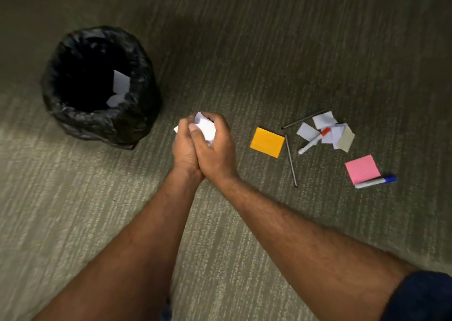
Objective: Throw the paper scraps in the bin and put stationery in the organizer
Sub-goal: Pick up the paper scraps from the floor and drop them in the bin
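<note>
My left hand and my right hand are pressed together over the carpet, both closed around a crumpled bunch of white paper scraps. To their left stands the bin lined with a black bag, with white paper inside it. To the right lie more white paper scraps, a red-capped marker on top of them, a blue-capped marker, two thin dark pens, an orange sticky-note pad and a pink sticky-note pad. No organizer is in view.
Everything lies on a grey-green ribbed carpet. A dark sleeve or trouser edge shows at the bottom right corner.
</note>
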Demonstrator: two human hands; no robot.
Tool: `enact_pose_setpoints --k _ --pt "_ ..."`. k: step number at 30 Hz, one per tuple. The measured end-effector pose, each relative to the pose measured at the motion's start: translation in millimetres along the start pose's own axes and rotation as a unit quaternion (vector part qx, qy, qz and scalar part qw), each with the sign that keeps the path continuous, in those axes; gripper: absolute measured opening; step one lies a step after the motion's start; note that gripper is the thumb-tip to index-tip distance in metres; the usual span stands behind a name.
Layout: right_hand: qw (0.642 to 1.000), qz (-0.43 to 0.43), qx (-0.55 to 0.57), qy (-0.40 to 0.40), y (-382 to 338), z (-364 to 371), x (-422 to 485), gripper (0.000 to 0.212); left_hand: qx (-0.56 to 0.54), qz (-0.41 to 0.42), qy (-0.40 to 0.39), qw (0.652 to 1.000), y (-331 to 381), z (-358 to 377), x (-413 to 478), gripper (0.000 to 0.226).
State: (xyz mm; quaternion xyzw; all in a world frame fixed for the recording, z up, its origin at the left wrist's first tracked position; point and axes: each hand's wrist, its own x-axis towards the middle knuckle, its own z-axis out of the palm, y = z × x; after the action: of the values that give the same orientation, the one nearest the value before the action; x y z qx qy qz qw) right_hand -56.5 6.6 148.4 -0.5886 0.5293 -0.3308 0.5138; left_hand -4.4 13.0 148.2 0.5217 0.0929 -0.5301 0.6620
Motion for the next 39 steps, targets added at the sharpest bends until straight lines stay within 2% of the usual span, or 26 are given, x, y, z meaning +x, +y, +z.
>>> enact_pose_setpoints --k 3,7,10,13,15,17,21,25,28,32,34,38,39 --pt "0.999 -0.015 0.008 -0.032 -28.7 32.6 -1.8 0.023 0.049 0.063 0.108 0.991 40.5 -17.7 4.2 0.014" --pt "0.997 -0.003 0.018 -0.075 -62.0 75.1 11.8 0.014 0.021 0.133 0.176 0.975 92.0 -30.1 11.1 0.016" --pt "0.997 0.007 0.044 -0.065 -79.8 106.0 25.9 0.013 -0.042 0.143 0.173 0.974 121.8 -41.9 23.2 0.012" --pt "0.994 0.051 0.090 -0.045 -94.2 137.8 42.6 0.012 -0.078 0.141 0.186 0.969 146.8 -55.2 39.9 0.043" --pt "0.991 0.072 0.103 -0.037 -101.1 157.6 57.5 0.013 -0.103 0.138 0.190 0.967 162.9 -62.8 51.4 0.053" --pt "0.992 0.076 0.089 -0.039 -105.3 173.0 71.8 0.019 -0.111 0.141 0.201 0.963 177.7 -66.7 57.1 0.042" --pt "0.996 0.067 0.029 -0.059 -108.3 192.0 93.9 0.038 -0.076 0.168 0.214 0.959 201.6 -89.2 74.1 0.032" --pt "0.991 0.062 -0.024 -0.116 -105.6 202.4 116.9 0.052 -0.004 0.137 0.169 0.976 216.5 -115.6 87.8 0.059" --pt "0.989 0.048 -0.042 -0.136 -97.2 204.0 126.4 0.051 0.051 0.114 0.159 0.979 221.1 -122.8 83.6 0.052" --pt "0.987 0.016 -0.057 -0.148 -80.5 186.3 129.5 0.045 0.092 0.137 0.132 0.977 217.4 -120.1 80.0 0.020" --pt "0.988 0.004 -0.057 -0.142 -70.4 170.0 128.2 0.042 0.113 0.140 0.130 0.975 212.8 -117.4 77.6 0.022" --pt "0.990 -0.020 -0.075 -0.115 -49.3 131.5 122.1 0.037 0.125 0.152 0.143 0.970 201.5 -111.2 69.7 0.041" --pt "0.991 -0.018 -0.077 -0.110 -43.9 120.7 120.6 0.037 0.129 0.164 0.149 0.966 196.0 -107.4 67.6 0.038"
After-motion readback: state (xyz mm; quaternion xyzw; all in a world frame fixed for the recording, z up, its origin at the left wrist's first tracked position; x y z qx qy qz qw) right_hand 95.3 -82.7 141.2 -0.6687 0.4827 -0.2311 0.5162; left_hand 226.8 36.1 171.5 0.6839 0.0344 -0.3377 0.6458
